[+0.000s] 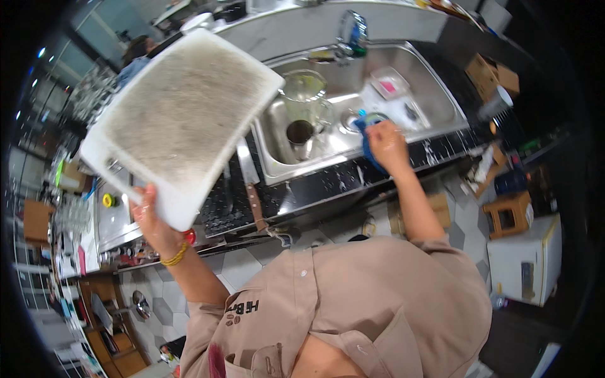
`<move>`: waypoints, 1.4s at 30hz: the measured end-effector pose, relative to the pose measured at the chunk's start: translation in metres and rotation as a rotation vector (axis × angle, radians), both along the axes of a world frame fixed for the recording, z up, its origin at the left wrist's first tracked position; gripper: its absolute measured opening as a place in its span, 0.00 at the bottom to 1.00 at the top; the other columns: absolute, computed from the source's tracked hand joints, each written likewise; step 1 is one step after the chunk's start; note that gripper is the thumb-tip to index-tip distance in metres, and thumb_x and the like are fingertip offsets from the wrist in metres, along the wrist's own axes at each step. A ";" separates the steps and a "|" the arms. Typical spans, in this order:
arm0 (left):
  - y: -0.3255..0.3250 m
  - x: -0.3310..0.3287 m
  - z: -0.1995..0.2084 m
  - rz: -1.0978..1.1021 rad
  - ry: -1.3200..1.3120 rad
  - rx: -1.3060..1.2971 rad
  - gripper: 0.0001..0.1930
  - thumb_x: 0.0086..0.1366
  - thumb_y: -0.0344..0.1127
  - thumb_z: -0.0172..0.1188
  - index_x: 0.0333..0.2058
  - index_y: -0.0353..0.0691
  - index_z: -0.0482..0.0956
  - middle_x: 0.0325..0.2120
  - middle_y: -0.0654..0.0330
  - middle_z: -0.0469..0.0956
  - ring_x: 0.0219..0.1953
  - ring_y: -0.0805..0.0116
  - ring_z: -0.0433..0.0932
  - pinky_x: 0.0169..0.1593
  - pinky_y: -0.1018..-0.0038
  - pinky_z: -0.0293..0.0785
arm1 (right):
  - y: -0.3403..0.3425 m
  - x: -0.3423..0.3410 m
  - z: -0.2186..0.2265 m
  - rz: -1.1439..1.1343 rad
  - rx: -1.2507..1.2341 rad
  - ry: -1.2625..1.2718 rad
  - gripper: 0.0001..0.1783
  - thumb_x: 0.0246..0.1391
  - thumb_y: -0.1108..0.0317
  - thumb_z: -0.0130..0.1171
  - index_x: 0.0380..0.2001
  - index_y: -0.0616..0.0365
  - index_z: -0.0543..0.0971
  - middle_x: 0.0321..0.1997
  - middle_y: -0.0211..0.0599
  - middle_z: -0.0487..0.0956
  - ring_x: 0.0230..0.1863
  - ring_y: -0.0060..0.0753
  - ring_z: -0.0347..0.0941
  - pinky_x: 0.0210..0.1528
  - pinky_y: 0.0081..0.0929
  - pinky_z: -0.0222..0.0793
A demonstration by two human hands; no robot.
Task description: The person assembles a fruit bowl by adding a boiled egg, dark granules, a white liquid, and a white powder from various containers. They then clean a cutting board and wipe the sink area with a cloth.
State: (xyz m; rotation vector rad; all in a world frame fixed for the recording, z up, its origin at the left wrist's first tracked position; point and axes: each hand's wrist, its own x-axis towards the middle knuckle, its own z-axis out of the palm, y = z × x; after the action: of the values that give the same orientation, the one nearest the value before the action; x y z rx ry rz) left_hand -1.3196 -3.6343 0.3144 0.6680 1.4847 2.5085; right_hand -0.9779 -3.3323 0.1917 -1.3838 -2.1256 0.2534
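My left hand is closed round the handle end of a large white cutting board. Its worn face is stained grey-brown, and it is tilted up over the counter left of the sink. Over the sink's front edge, my right hand grips a blue cloth, part of which hangs down from the fingers. A steel sink lies beneath, holding a clear jug, a dark metal cup and a clear plastic tub with something pink in it.
A wide knife with a brown handle lies across the wet black counter, its handle jutting over the front edge. The chrome faucet rises behind the sink. Cardboard boxes stand to the right. A person is at the far left.
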 end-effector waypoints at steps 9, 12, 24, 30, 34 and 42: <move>-0.077 -0.024 0.000 0.145 0.072 -0.205 0.25 0.65 0.35 0.55 0.58 0.26 0.71 0.59 0.45 0.68 0.62 0.58 0.67 0.67 0.59 0.60 | -0.047 0.105 -0.088 0.488 0.026 0.083 0.05 0.49 0.66 0.63 0.26 0.54 0.79 0.29 0.40 0.77 0.32 0.48 0.76 0.34 0.38 0.70; -0.109 0.015 0.002 -0.074 0.134 -0.309 0.33 0.61 0.39 0.59 0.63 0.28 0.63 0.52 0.54 0.71 0.54 0.64 0.69 0.63 0.67 0.59 | -0.062 0.136 -0.142 0.479 -0.070 -0.181 0.22 0.50 0.61 0.65 0.50 0.53 0.79 0.50 0.40 0.78 0.55 0.44 0.74 0.58 0.47 0.65; -0.059 0.228 -0.037 -0.599 0.445 -0.923 0.09 0.61 0.29 0.66 0.37 0.37 0.76 0.32 0.68 0.71 0.32 0.77 0.67 0.35 0.79 0.65 | -0.129 0.266 -0.215 0.314 -0.098 -0.028 0.10 0.52 0.62 0.60 0.39 0.47 0.79 0.39 0.27 0.79 0.56 0.32 0.71 0.68 0.53 0.45; 0.050 0.364 -0.196 -0.989 0.634 -0.944 0.09 0.61 0.27 0.60 0.41 0.35 0.79 0.23 0.58 0.78 0.24 0.73 0.73 0.31 0.73 0.72 | -0.160 0.367 -0.192 0.336 -0.175 -0.039 0.19 0.44 0.73 0.56 0.43 0.48 0.79 0.52 0.33 0.75 0.68 0.41 0.61 0.72 0.54 0.43; 0.132 0.432 -0.356 -1.013 0.240 -0.849 0.09 0.62 0.25 0.57 0.42 0.33 0.77 0.31 0.60 0.79 0.35 0.76 0.76 0.42 0.75 0.73 | -0.168 0.394 -0.171 0.180 -0.277 0.066 0.32 0.40 0.80 0.54 0.54 0.53 0.74 0.66 0.48 0.62 0.74 0.57 0.49 0.73 0.57 0.43; 0.349 0.506 -0.592 -0.467 0.283 -1.092 0.20 0.56 0.38 0.60 0.46 0.33 0.79 0.44 0.47 0.82 0.46 0.48 0.81 0.52 0.62 0.74 | -0.165 0.424 -0.181 -0.271 -0.434 0.201 0.44 0.37 0.86 0.46 0.65 0.54 0.65 0.74 0.60 0.50 0.72 0.69 0.51 0.70 0.49 0.56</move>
State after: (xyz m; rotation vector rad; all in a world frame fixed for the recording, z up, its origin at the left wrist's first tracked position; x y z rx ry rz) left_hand -0.8138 -3.2851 -0.2776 0.9678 2.1192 1.0260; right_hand -0.5540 -3.4974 0.0105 -1.7850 -1.7554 0.7437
